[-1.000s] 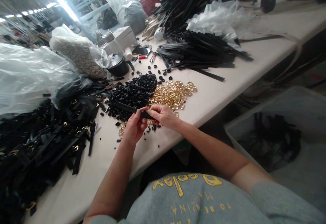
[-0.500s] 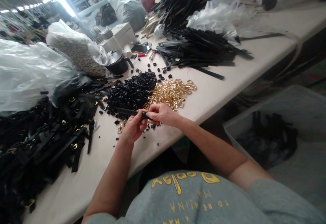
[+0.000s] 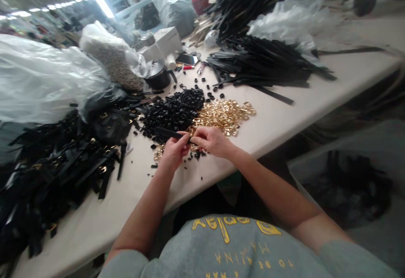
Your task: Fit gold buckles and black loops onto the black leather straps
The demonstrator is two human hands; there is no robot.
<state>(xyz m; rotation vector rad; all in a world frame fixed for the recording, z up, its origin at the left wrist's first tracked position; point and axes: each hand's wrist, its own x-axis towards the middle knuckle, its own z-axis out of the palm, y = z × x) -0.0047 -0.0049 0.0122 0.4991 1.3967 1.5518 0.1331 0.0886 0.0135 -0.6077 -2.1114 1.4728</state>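
Between thumb and fingers my left hand (image 3: pixel 174 150) grips a black strap (image 3: pixel 167 133), whose free part sticks out to the left. My right hand (image 3: pixel 212 141) is pinched at the strap's other end, close against the left fingertips. Whatever small part lies under the right fingers is hidden. Just beyond both hands is a heap of small black loops (image 3: pixel 174 111). Touching it on the right is a heap of gold buckles (image 3: pixel 224 115), some of them behind the right hand. Small black bits (image 3: pixel 198 155) lie on the table below the hands.
Black straps with gold buckles (image 3: pixel 79 160) pile up at left, beside clear plastic bags (image 3: pixel 47 79). Loose black straps (image 3: pixel 262 60) lie at the back right. A black pot (image 3: pixel 158 75), a phone (image 3: pixel 187 59) and a white box (image 3: pixel 167 41) stand behind. The table edge (image 3: pixel 209 181) runs diagonally before me.
The whole view has shifted, so the table things sit farther right. Both hands stay together on the strap, with the fingers slightly repositioned at its end.
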